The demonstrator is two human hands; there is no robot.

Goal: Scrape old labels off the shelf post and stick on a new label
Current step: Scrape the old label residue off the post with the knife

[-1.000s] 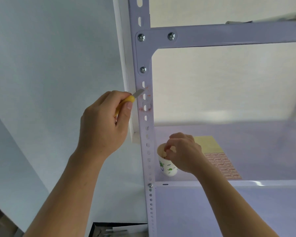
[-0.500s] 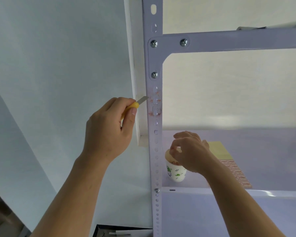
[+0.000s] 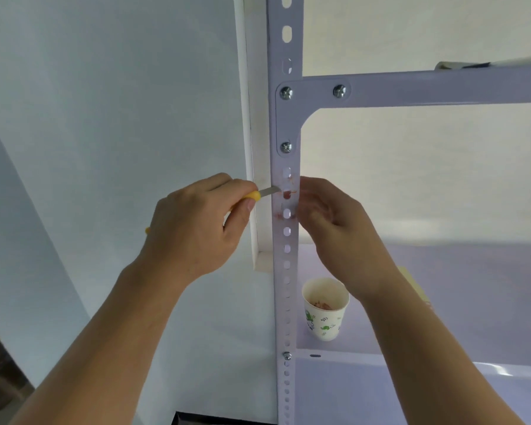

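A pale perforated shelf post [image 3: 285, 271] runs up the middle of the view. Reddish label remnants [image 3: 287, 194] cling to it around two holes. My left hand [image 3: 196, 228] grips a yellow-handled knife [image 3: 259, 194], and the blade tip touches the post's left edge at the remnants. My right hand [image 3: 334, 222] is raised just right of the post at the same height, fingers loosely curled, holding nothing I can see. A paper cup [image 3: 325, 311] with scraped red bits inside stands on the shelf below.
A shelf beam [image 3: 426, 87] is bolted across the post above. The lower shelf board [image 3: 472, 302] carries the cup and a yellowish sheet [image 3: 414, 283], mostly hidden behind my right forearm. A white wall fills the left side.
My right hand left the cup and rose to the post beside the label remnants. The knife blade stays at the post's left edge. The view moved closer.
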